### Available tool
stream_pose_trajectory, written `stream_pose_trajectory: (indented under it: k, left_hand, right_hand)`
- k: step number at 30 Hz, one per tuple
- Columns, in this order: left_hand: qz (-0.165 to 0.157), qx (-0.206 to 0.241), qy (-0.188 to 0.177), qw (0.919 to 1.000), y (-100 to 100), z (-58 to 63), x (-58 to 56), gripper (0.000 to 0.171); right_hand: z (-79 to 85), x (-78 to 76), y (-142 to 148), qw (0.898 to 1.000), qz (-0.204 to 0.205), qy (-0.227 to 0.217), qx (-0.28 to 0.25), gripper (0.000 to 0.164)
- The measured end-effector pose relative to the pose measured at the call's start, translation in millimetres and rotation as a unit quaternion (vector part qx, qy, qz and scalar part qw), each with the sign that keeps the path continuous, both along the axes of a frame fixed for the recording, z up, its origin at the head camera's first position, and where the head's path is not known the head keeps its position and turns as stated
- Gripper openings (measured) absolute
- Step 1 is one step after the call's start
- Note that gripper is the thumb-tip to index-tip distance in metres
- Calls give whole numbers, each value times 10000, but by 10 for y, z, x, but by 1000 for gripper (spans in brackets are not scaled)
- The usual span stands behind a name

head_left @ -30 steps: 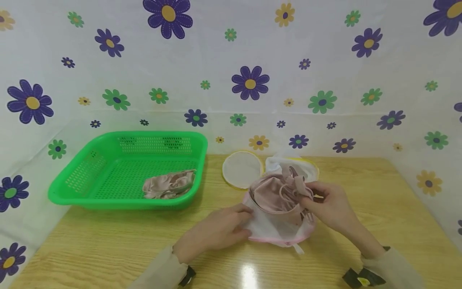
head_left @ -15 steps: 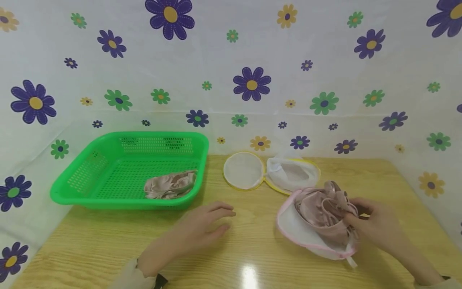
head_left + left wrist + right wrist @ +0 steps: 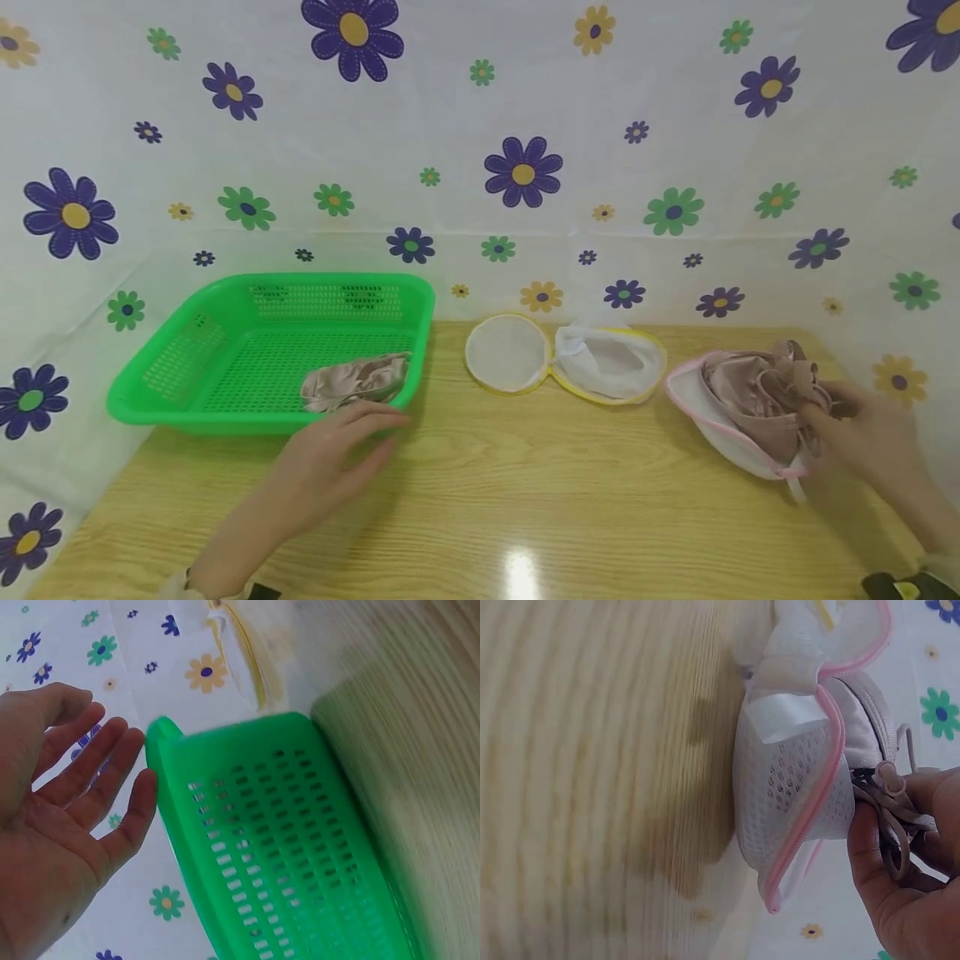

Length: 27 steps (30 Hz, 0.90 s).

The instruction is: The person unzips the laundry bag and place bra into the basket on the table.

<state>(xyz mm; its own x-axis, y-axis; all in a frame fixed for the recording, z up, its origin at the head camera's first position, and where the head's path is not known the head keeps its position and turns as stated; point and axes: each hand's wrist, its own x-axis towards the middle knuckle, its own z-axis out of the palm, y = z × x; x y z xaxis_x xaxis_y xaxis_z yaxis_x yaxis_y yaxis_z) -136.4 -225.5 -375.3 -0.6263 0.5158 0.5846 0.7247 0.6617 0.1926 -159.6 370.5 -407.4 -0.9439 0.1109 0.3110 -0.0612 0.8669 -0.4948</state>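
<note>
At the right of the table, my right hand [image 3: 873,429] pinches the straps of a dusty-pink satin bra [image 3: 757,392]. The bra sits in a white mesh laundry bag [image 3: 738,446] with pink edging, its mouth gaping. In the right wrist view, thumb and fingers close on the bunched straps [image 3: 892,817], beside the mesh wall and its white tab [image 3: 784,716]. My left hand [image 3: 326,462] hovers by the front right rim of the green basket [image 3: 225,421], fingers loosely spread and holding nothing. A crumpled pink satin garment [image 3: 356,382] lies inside that basket, partly behind the rim.
Towards the back middle lies another white mesh bag [image 3: 611,367] with yellow edging, its round lid [image 3: 507,354] folded out to the left. A flowered white cloth [image 3: 450,125] hangs behind and at the sides of the wooden table [image 3: 487,492].
My right hand has carried the pink-edged bag and bra to the right, away from the yellow-edged bag. My left hand has let go of the bag and moved left to the basket.
</note>
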Motion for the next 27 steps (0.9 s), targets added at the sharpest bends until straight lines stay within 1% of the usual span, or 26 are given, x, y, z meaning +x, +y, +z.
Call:
stream_pose_trajectory:
  k: [2,4,5,7,8,9,11,12,15,18,19,20,22,24,25,27]
  left_hand:
    - [65,47,168,9998,-76,1,0,36]
    - [132,87,337,9993,-154,3,-7,20]
    - [190,61,409,9990,-194,5,-11,21]
    - [346,-32,534,9980,-276,11,-16,39]
    - [449,-100,564,9973,-316,15,-15,42]
    - [592,-186,609,9962,-355,16,-14,40]
    - [894,-361,660,9931,-430,17,-6,26]
    - [1067,-456,681,9909,-465,16,0,24]
    - [1576,-667,691,9828,-545,10,16,32]
    - [1947,-826,733,9746,-610,-8,20,59]
    - [2031,-861,742,9725,-629,-15,22,62]
    - [2103,-892,751,9707,-646,-19,22,59]
    - [2183,-950,782,9681,-672,-33,22,50]
    - [2210,-1017,821,9665,-687,-41,24,44]
    - [2217,-1053,856,9656,-689,-42,23,44]
    - [2218,-1114,921,9643,-688,-42,23,52]
  right_hand:
    - [-7,-31,41,10000,33,74,-28,41]
    - [-10,-58,72,9999,73,129,-42,42]
    - [-9,-70,81,9998,75,163,-22,41]
    - [2,-87,86,9999,32,164,-2,42]
    - [9,-94,85,9999,-35,135,-33,43]
    - [19,-102,82,9998,-90,145,-61,42]
    - [42,-112,74,9995,-194,238,-89,41]
    - [55,-115,73,9992,-264,284,-139,41]
    - [115,-113,81,9970,-492,497,-344,39]
    - [182,-96,72,9936,-667,564,-714,39]
    - [205,-86,63,9920,-687,577,-883,39]
    - [227,-76,50,9907,-707,596,-1000,37]
    - [271,-58,11,9852,-695,709,-1397,36]
    - [314,-44,-46,9757,-682,813,-1915,33]
    - [335,-42,-78,9697,-679,874,-2178,33]
    - [377,-42,-147,9573,-664,1016,-2625,34]
